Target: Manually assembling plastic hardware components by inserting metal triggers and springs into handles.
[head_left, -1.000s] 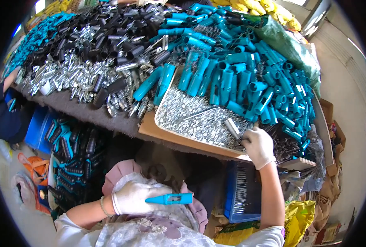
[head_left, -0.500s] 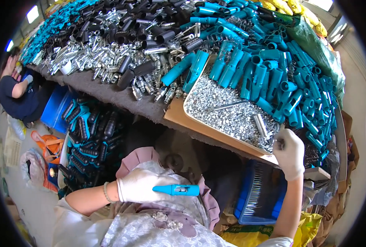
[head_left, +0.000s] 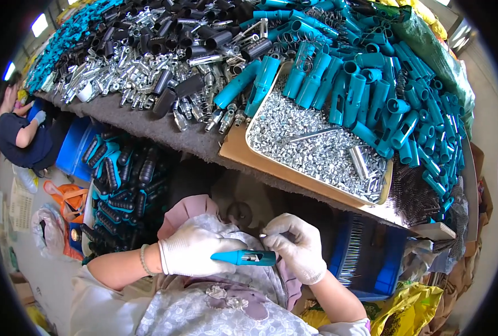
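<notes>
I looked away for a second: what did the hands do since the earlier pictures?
The right hand left the tray of small metal parts and came down to the lap, fingertips now at the end of the teal tube. The left hand kept holding the tube level throughout. Tray and piles on the table look unchanged.

A long worktable topped with dark grey felt runs across the view, heaped with teal plastic tubes and silver metal fittings. Blue plastic crates sit beneath it on the pale concrete floor. Bright ceiling lights glare at upper left. Another person in a dark top crouches at far left. Yellow plastic bags lie at lower right.
</notes>
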{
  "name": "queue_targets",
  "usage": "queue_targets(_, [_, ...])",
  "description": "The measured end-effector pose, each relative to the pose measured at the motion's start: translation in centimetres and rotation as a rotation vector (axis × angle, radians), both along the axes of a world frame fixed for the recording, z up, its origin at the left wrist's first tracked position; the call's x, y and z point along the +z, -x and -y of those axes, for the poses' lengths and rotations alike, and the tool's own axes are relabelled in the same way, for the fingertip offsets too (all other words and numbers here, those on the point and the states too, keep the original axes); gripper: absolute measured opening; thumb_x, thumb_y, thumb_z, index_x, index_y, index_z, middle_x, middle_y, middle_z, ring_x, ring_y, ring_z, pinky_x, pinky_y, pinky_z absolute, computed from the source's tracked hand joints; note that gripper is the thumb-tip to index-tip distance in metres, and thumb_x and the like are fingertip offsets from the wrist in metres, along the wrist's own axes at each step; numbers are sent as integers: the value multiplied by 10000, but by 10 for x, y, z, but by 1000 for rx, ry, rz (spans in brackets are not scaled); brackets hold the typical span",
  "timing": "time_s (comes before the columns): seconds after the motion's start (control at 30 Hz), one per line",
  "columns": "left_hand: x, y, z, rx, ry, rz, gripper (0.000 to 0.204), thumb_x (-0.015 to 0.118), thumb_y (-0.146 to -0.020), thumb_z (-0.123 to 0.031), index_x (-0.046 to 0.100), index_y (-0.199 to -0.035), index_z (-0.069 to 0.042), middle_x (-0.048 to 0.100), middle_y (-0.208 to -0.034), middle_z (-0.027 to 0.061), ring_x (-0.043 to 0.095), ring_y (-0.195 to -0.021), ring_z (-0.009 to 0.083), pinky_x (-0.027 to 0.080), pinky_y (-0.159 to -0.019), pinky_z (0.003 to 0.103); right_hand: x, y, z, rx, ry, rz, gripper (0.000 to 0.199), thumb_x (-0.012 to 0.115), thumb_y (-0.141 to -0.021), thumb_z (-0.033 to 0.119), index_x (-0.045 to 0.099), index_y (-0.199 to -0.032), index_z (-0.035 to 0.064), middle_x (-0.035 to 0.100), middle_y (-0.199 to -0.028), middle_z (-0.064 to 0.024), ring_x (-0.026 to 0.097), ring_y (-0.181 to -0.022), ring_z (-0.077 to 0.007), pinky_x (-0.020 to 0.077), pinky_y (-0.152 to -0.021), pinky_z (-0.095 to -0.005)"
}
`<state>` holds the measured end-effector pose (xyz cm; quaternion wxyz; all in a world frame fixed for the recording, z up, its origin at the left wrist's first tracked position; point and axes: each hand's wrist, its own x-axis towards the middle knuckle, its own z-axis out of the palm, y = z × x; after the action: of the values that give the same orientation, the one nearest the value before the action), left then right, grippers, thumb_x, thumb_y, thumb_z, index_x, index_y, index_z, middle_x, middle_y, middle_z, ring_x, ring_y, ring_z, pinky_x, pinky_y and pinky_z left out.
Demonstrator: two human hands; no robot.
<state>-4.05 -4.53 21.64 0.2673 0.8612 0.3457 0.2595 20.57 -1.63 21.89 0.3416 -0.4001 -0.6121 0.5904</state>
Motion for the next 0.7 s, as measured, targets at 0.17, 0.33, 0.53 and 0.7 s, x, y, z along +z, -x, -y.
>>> queue_targets(0.17, [17,5,2,-38,284,-140,396,757,-789,-296,706,-1162,-174,712,-930,129,677,-853,328,531,-778,451,-26,17,11,-203,361,-347,97,659,-899,-3,624,-986,-26,647,-905,-87,619,-774,-150,519,-721,-295])
queue_targets(0.33, [20,12,-3,-69,302,-189,414,713,-827,-320,679,-1214,-176,709,-942,151,670,-912,358,531,-822,468,-32,12,17,-189,308,-247,99,660,-911,23,656,-1001,-21,673,-932,-67,625,-833,-133,525,-782,-279])
queue_targets(0.53, [15,19,-6,-75,349,-364,445,677,-860,-399,646,-1265,-219,716,-955,135,693,-865,335,554,-769,437,-27,0,22,7,2,78,59,679,-875,-2,694,-930,-17,704,-946,-122,661,-870,-177,527,-817,-302])
queue_targets(0.7, [10,18,-7,-35,157,-320,438,690,-838,-474,668,-1208,-242,716,-851,106,711,-734,305,573,-636,406,-20,8,13,170,-548,218,189,748,-676,14,694,-839,91,689,-911,-60,662,-847,-274,533,-784,-376])
